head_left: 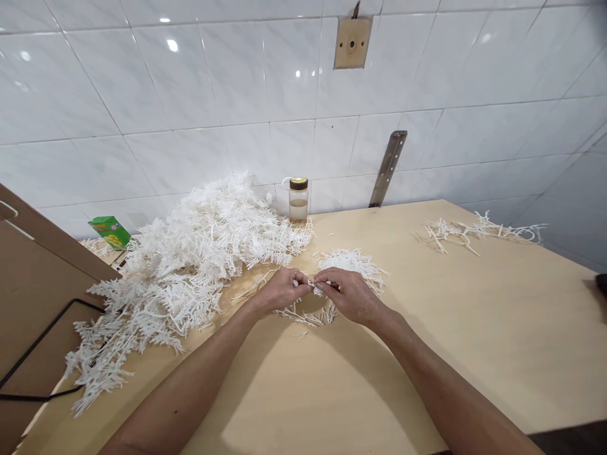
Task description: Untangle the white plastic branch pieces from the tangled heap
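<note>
My left hand [283,290] and my right hand [349,294] meet above the middle of the wooden table [303,392]. Both pinch a small white branching piece [317,290] between thumb and fingertips; its exact shape is mostly hidden by the fingers. Just behind my right hand lies a small pile of white pieces [353,262]. Below the hands, loose white sprigs [308,314] are scattered in a curve on the tabletop. A large heap of white branching pieces [208,234] spreads out to the left.
A bottle [298,205] holding liquid stands near the tiled wall. Bare white stems [467,231] lie at the back right. A green box [111,232] and a brown carton [42,278] are at the left. A metal bracket [389,167] rests against the wall.
</note>
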Available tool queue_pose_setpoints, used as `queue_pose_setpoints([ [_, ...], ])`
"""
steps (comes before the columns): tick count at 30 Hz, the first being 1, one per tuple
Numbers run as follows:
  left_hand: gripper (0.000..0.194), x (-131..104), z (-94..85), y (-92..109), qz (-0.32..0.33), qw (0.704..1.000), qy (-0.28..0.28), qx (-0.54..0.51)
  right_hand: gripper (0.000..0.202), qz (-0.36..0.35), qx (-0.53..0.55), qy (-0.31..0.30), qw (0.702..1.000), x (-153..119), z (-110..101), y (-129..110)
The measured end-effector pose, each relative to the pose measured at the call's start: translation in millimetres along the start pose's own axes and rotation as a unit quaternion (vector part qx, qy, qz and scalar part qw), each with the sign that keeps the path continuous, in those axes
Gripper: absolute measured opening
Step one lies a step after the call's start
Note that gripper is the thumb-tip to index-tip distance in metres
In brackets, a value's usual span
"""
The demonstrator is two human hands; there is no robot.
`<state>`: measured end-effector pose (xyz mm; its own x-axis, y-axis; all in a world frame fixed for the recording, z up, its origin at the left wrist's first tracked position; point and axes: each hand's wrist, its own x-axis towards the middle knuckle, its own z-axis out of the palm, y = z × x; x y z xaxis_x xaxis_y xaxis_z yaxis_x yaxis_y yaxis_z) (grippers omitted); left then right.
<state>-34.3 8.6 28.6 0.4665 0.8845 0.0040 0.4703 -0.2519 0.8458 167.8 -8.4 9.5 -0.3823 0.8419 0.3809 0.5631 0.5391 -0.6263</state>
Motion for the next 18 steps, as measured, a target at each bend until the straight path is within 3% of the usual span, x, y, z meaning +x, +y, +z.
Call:
queue_pose_setpoints([
  [10, 0.025, -0.1, 1.2, 8.0, -0.041, 0.999, 0.022, 0.027, 0.025, -0.008, -0.052, -0.005, 0.999, -0.4, 8.0, 4.5],
  [18, 0.024, 2.6, 2.8, 0.8, -0.026, 0.999, 0.016, 0.031, 0.024, -0.012, -0.04, -0.003, 0.999, 0.0, 7.4, 1.4],
])
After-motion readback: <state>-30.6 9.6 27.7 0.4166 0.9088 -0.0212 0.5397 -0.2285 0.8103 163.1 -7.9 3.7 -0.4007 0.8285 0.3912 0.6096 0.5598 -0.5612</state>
